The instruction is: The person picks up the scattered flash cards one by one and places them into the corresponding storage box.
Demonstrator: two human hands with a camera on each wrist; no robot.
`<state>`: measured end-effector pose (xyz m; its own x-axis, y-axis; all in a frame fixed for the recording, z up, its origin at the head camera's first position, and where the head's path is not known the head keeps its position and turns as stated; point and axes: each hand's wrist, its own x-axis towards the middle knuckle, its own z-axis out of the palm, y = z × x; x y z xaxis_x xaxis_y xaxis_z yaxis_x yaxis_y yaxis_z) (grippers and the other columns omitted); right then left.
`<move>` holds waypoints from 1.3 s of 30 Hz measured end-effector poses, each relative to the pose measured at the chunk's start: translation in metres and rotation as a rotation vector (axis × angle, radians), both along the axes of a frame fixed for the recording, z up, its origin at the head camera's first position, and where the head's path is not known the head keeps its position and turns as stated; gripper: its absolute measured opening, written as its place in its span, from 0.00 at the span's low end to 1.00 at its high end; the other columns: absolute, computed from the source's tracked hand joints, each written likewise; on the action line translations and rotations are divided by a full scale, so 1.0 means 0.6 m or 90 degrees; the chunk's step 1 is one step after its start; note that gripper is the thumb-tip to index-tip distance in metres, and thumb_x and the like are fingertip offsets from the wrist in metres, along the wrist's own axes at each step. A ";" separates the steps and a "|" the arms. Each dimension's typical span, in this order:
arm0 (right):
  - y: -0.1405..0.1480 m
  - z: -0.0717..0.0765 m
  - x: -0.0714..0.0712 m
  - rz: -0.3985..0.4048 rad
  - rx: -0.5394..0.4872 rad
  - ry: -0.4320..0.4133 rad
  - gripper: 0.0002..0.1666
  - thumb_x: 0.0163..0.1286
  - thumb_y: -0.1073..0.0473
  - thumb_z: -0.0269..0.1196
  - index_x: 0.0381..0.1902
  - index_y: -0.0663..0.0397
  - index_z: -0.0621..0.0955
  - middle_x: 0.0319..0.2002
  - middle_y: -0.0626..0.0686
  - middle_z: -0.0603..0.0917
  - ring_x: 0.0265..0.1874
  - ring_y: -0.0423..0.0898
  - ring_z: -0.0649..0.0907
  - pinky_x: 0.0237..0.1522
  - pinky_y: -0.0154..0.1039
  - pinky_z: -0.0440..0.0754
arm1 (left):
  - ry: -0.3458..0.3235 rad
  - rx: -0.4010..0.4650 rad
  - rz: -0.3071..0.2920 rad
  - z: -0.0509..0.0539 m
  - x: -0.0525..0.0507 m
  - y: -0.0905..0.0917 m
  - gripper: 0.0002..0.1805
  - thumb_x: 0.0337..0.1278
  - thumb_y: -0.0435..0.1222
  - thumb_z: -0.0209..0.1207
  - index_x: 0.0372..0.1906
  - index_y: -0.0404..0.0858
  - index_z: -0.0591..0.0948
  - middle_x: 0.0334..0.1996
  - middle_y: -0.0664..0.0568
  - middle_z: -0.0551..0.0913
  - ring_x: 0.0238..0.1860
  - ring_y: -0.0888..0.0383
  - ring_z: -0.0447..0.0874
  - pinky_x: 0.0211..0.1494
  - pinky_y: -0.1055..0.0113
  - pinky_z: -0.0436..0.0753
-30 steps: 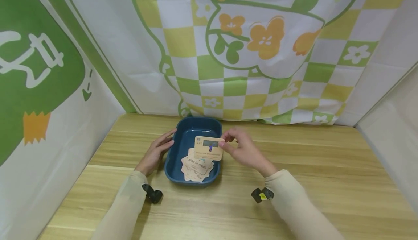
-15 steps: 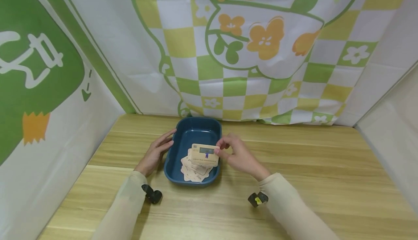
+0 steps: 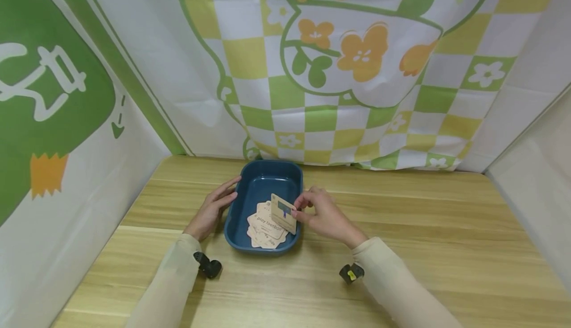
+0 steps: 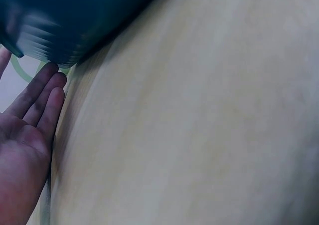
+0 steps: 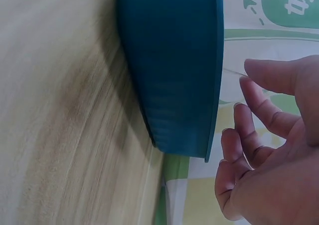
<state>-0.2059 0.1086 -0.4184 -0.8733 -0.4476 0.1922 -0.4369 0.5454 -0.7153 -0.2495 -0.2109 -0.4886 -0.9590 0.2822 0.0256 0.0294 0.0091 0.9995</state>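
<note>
A deep blue rectangular tray point(image 3: 263, 169) with rounded corners stands on the wooden table. Inside its near half lies a loose pile of cream printed cards point(image 3: 266, 224); the top one reads "play football". My right hand point(image 3: 323, 217) pinches the edge of another card point(image 3: 283, 214) between thumb and forefinger, holding it tilted over the pile at the tray's right side. In the right wrist view that card shows edge-on as a thin line beyond the rim. My left hand point(image 3: 214, 209) rests against the tray's left side, its fingers point(image 4: 48, 110) straight in the left wrist view.
The wooden table point(image 3: 401, 229) extends to both sides and toward me. A checked, flower-printed cloth point(image 3: 321, 125) hangs right behind the tray. White side panels border the table. A small black camera point(image 3: 207, 265) sits on each wrist.
My right hand has moved left and toward me, lowering the card over the pile. The card has turned from facing upright to a slant. My left hand and the tray have stayed put.
</note>
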 end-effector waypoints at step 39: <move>0.104 0.001 0.008 -0.063 0.033 0.088 0.11 0.66 0.61 0.71 0.45 0.57 0.83 0.39 0.55 0.80 0.43 0.60 0.77 0.52 0.58 0.62 | -0.006 -0.005 0.004 0.000 -0.002 0.001 0.29 0.79 0.39 0.50 0.78 0.37 0.61 0.78 0.41 0.57 0.76 0.42 0.54 0.79 0.45 0.50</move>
<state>-0.2011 0.1709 -0.4181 -0.8809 -0.3729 0.2916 -0.4708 0.6259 -0.6217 -0.2504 -0.2105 -0.4886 -0.9611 0.2760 0.0145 0.0197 0.0164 0.9997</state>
